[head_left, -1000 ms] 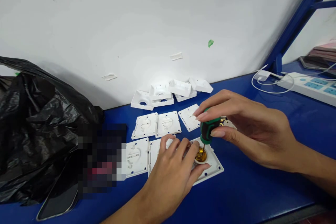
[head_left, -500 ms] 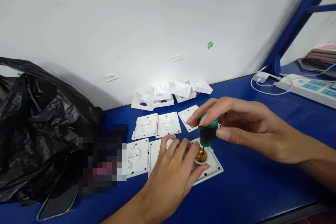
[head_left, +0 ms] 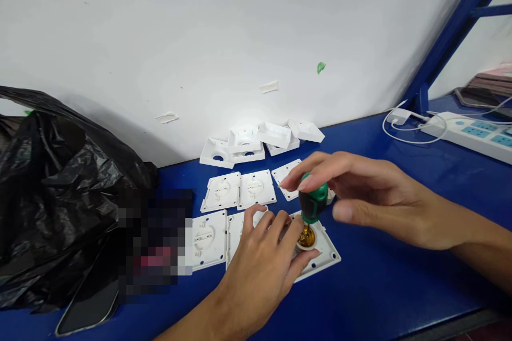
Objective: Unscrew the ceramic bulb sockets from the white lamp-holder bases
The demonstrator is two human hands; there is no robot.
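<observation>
A stubby screwdriver with a green and black handle stands nearly upright, its shaft down inside a round lamp socket with a brassy interior. My right hand is around the handle from the right, index finger over its top; the thumb looks slightly apart from it. My left hand grips the socket's white rim between thumb and fingers. Under the socket lies a square white base plate with holes near its edges. The screwdriver's tip is hidden in the socket.
More white base plates lie in rows on the blue table. Several white box covers sit against the wall. A black plastic bag and a phone are at left. A power strip with white cables is at right.
The screwdriver handle has tilted slightly left and is more upright. My right thumb has come away from the handle a little. My left hand stays on the socket.
</observation>
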